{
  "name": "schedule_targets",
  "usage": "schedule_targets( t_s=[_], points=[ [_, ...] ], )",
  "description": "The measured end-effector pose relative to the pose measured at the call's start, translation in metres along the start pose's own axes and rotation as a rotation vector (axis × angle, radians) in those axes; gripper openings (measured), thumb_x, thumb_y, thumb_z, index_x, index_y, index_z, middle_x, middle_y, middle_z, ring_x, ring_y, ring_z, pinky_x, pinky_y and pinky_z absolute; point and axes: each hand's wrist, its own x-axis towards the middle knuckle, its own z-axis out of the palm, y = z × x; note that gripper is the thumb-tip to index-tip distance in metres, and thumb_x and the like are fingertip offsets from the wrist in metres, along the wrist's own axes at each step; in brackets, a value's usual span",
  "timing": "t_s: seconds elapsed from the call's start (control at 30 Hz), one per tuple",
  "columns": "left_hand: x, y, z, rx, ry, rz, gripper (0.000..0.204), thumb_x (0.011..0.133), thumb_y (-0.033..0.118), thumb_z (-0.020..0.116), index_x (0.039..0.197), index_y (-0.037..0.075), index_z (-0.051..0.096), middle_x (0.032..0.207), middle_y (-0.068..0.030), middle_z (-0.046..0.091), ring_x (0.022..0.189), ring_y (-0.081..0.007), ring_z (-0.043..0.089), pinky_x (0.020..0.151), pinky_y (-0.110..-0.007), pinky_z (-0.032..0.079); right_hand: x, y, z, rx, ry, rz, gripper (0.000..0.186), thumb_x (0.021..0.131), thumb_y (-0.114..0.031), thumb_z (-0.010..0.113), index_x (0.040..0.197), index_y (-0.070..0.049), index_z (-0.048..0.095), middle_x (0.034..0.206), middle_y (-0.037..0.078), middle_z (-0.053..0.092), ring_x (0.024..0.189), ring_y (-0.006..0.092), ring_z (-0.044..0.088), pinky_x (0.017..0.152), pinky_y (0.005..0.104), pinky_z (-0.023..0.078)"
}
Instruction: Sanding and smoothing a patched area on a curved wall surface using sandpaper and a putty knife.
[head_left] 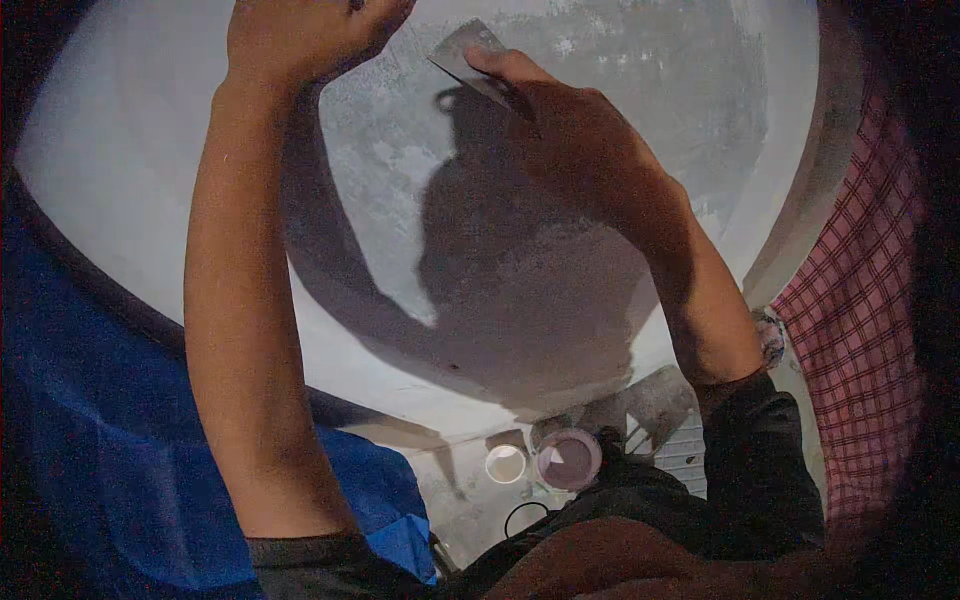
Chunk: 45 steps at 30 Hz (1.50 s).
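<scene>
Dim light, grey plastered wall [620, 120], dusty floor [470, 500], blue tarp [90, 420], checked cloth [860, 330].

The right hand [570, 135] grips a flat metal scraper [462, 55] and presses its blade on the grey wall [640, 80]. The left hand [300, 35] lies flat on the wall, far left. Two small round containers [568, 460] stand near, below.

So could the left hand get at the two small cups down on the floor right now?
Probably not without moving: the left hand is raised against the grey wall, while the cups sit far below by the person's body.
</scene>
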Motion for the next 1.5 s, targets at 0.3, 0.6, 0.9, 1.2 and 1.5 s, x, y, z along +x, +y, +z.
schedule_targets(
  t_s=[0.3,0.6,0.9,1.2,1.5],
  points=[
    [0.006,-0.006,0.003,-0.001,0.055,0.047,0.067,0.092,0.039,0.058,0.152,0.012,0.046,0.16,-0.0107,0.042,0.152,-0.0303,0.032,0.125,-0.049,0.018,0.003,0.0,-0.015,0.226,-0.158,0.271,0.053,0.098,-0.012,0.057,0.149,-0.022,0.047,0.123,0.018,0.07,0.103,0.0397,0.071,0.089,0.0503,0.058],
    [0.007,-0.001,0.0,-0.025,-0.011,-0.004,0.066,0.092,0.038,0.056,0.151,0.011,0.047,0.159,-0.0117,0.043,0.152,-0.0308,0.032,0.125,-0.049,0.018,-0.026,0.001,-0.004,0.264,0.128,0.017,0.059,0.095,-0.005,0.054,0.151,-0.018,0.043,0.132,0.024,0.064,0.11,0.0454,0.068,0.095,0.049,0.057],
    [0.005,0.001,0.001,-0.013,0.008,-0.026,0.068,0.091,0.037,0.053,0.152,0.011,0.045,0.16,-0.0117,0.042,0.152,-0.0303,0.032,0.126,-0.049,0.018,-0.012,0.001,-0.001,0.368,0.106,0.139,0.051,0.094,-0.001,0.056,0.144,-0.01,0.052,0.13,0.024,0.064,0.117,0.0447,0.063,0.1,0.0482,0.052],
    [0.009,-0.008,0.012,0.036,-0.056,-0.015,0.069,0.091,0.031,0.049,0.157,0.015,0.038,0.164,-0.0087,0.035,0.154,-0.0277,0.026,0.127,-0.048,0.017,-0.007,0.007,0.007,0.245,0.156,0.043,0.054,0.085,-0.01,0.066,0.138,-0.012,0.053,0.122,0.017,0.069,0.103,0.0402,0.07,0.091,0.0466,0.057],
    [0.004,-0.01,0.013,-0.054,0.006,-0.036,0.065,0.091,0.026,0.048,0.154,0.014,0.043,0.162,-0.0094,0.04,0.153,-0.0277,0.03,0.127,-0.048,0.017,-0.032,0.015,-0.029,1.208,0.187,0.678,0.054,0.097,-0.014,0.048,0.15,-0.01,0.042,0.079,0.011,0.061,0.053,0.0163,0.058,0.051,0.0316,0.058]
  ],
)
